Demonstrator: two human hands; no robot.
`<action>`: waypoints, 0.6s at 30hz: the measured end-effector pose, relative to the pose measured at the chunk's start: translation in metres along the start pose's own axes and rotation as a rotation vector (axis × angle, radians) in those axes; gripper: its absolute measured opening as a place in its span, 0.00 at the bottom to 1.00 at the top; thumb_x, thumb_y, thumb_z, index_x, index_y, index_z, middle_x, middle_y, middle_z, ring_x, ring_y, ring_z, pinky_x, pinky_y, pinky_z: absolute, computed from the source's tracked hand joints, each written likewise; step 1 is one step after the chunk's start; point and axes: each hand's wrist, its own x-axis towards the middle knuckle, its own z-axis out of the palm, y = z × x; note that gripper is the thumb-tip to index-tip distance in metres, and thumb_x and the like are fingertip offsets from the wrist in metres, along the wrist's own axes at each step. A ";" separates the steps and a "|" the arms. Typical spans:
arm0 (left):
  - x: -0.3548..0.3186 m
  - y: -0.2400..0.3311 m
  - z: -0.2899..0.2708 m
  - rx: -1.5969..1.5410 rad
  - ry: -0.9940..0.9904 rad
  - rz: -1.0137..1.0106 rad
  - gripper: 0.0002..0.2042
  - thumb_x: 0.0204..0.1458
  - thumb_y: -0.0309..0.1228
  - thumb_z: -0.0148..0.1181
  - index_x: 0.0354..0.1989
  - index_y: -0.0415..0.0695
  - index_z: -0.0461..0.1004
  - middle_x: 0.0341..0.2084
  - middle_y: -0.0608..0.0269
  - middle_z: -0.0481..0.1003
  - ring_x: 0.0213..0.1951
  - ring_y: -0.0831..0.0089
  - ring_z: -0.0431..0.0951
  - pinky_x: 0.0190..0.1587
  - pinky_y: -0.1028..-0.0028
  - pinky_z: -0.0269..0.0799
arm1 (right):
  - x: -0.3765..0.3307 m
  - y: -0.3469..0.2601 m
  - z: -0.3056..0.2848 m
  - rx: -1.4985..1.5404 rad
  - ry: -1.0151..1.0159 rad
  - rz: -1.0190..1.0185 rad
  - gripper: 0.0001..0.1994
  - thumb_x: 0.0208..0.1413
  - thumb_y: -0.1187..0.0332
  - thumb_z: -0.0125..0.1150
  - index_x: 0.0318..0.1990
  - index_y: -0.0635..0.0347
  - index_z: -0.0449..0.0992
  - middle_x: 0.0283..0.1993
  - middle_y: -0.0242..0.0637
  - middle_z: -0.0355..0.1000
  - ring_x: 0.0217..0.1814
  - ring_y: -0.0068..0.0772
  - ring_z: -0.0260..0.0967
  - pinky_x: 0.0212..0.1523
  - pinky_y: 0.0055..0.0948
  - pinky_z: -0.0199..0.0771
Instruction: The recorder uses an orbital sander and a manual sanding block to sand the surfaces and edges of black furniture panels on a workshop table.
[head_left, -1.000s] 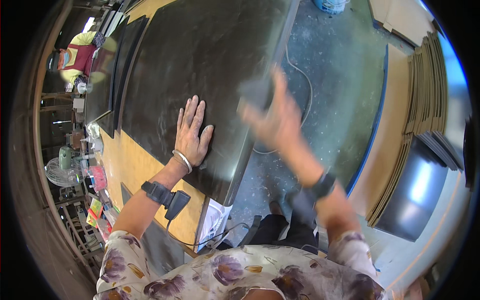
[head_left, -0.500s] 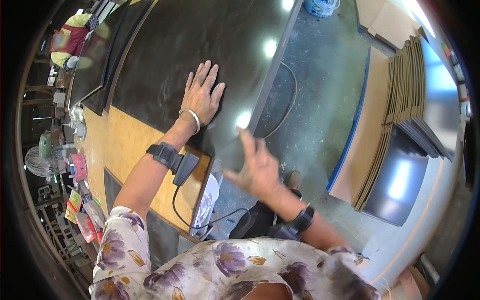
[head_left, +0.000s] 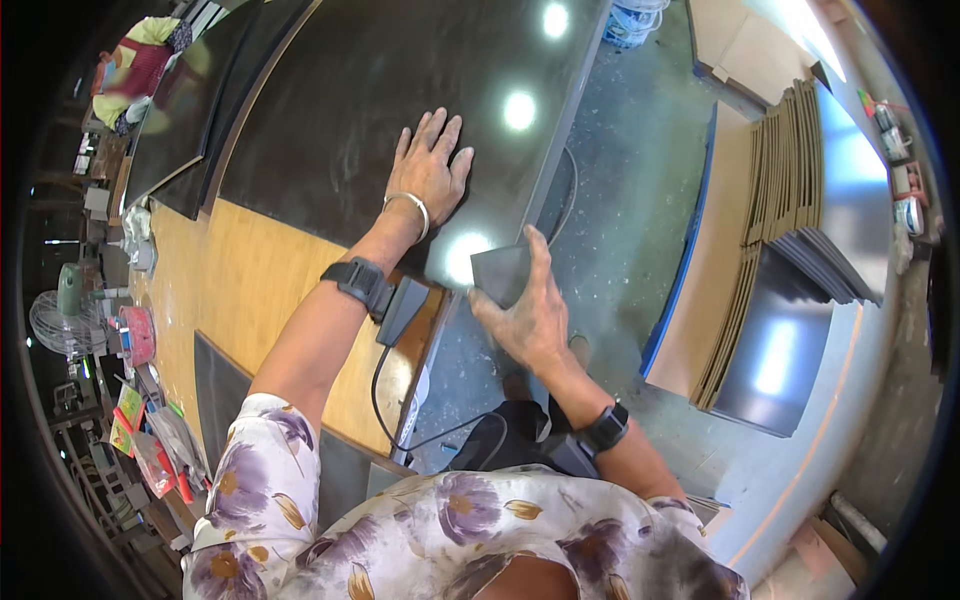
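Note:
My left hand [head_left: 432, 172] lies flat on a large dark glossy panel [head_left: 340, 120], fingers stretched out and thumb apart. At the panel's near right corner, my right hand [head_left: 528, 308] grips a small flat dark grey piece [head_left: 500, 273] between thumb and fingers. What this piece is made of cannot be made out. It is close to the panel's edge; whether it touches there is unclear. Under the panel, a light wooden board [head_left: 290, 265] shows on the near side. Both wrists carry black straps with devices, and a cable hangs from the left one.
To the right, brown-edged dark panels [head_left: 785, 190] are stacked on the floor. A blue-and-white bucket [head_left: 632, 22] stands at the far right of the panel. A fan [head_left: 65, 312] is at the left. Another person [head_left: 140, 65] is at the far left beside more dark panels [head_left: 190, 110].
My right hand was blurred with motion and is now still enough to show the grey piece in its grip. My left hand has shifted slightly right in the picture, still flat on the panel.

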 end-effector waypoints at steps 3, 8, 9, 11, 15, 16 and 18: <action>-0.001 -0.002 0.001 0.010 -0.034 0.002 0.23 0.57 0.38 0.43 0.60 0.43 0.58 0.62 0.55 0.54 0.64 0.60 0.50 0.65 0.61 0.43 | 0.077 0.030 -0.010 0.077 0.015 0.037 0.48 0.38 0.54 0.67 0.64 0.52 0.43 0.51 0.56 0.66 0.51 0.56 0.66 0.52 0.42 0.66; -0.002 -0.002 -0.007 -0.010 -0.086 0.016 0.25 0.57 0.41 0.41 0.61 0.43 0.55 0.63 0.53 0.50 0.65 0.59 0.47 0.65 0.59 0.40 | 0.280 0.057 -0.057 -0.193 -0.024 0.284 0.48 0.40 0.43 0.60 0.65 0.50 0.41 0.52 0.53 0.67 0.56 0.53 0.63 0.54 0.41 0.63; 0.001 0.000 -0.008 -0.029 -0.113 0.011 0.25 0.57 0.41 0.41 0.62 0.43 0.54 0.64 0.53 0.49 0.65 0.59 0.46 0.65 0.58 0.39 | 0.306 0.052 -0.067 -0.232 -0.016 0.303 0.48 0.40 0.42 0.59 0.65 0.50 0.41 0.52 0.52 0.67 0.56 0.52 0.63 0.54 0.42 0.63; 0.013 0.006 -0.009 0.035 -0.152 -0.088 0.26 0.57 0.42 0.41 0.63 0.43 0.52 0.64 0.54 0.47 0.66 0.58 0.45 0.65 0.57 0.38 | 0.317 0.035 -0.082 -0.206 0.043 0.249 0.48 0.39 0.42 0.60 0.65 0.50 0.41 0.53 0.55 0.65 0.53 0.54 0.65 0.52 0.45 0.65; 0.076 0.010 0.005 0.122 -0.207 -0.306 0.30 0.57 0.44 0.41 0.65 0.44 0.46 0.65 0.52 0.43 0.67 0.57 0.40 0.66 0.56 0.35 | 0.221 0.007 -0.084 -0.248 -0.101 0.114 0.49 0.37 0.51 0.66 0.65 0.52 0.42 0.46 0.71 0.63 0.44 0.66 0.67 0.43 0.49 0.71; 0.094 0.009 0.012 0.127 -0.211 -0.384 0.30 0.57 0.45 0.40 0.65 0.44 0.45 0.65 0.51 0.43 0.67 0.57 0.40 0.66 0.56 0.34 | 0.190 0.006 -0.081 -0.284 -0.159 0.033 0.49 0.36 0.52 0.66 0.65 0.50 0.42 0.46 0.75 0.61 0.44 0.66 0.67 0.42 0.48 0.71; 0.112 0.011 0.020 0.133 -0.190 -0.373 0.30 0.57 0.44 0.40 0.65 0.44 0.45 0.65 0.49 0.42 0.67 0.56 0.40 0.66 0.57 0.33 | 0.169 0.014 -0.074 -0.106 -0.277 0.022 0.49 0.36 0.53 0.65 0.65 0.49 0.43 0.47 0.75 0.59 0.44 0.66 0.67 0.42 0.49 0.72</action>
